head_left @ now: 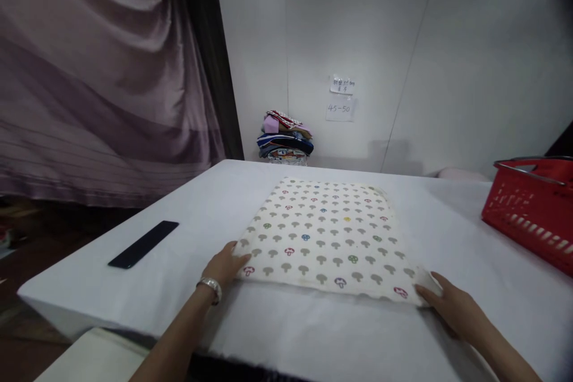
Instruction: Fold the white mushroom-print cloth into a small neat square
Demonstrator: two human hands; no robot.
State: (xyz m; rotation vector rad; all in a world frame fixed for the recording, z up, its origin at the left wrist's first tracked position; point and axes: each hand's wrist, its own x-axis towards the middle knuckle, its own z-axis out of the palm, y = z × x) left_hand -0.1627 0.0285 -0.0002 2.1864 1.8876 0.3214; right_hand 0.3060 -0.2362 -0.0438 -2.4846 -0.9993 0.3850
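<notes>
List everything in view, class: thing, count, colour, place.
Patterned cloth: one, off-white, on table
Table: one, white, centre
Flat slab: one, black, table's left
Basket: one, red, right
Fabric stack: one, multicoloured, beyond table
Paper signs: two, white, on wall
Wall: one, grey, behind
Curtain: one, mauve, left
Upright strip: one, black, beside curtain
Unclear object: one, cream, bottom left
Rounded thing: one, pinkish, far right
Bracelet: one, silver, left wrist
Left hand: one, cloth's near left corner
Right hand: one, near right corner

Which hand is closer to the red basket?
The right hand: it grips the near right corner of the mushroom cloth, on the red basket's side. The left hand holds the opposite near corner, farther away.
</notes>
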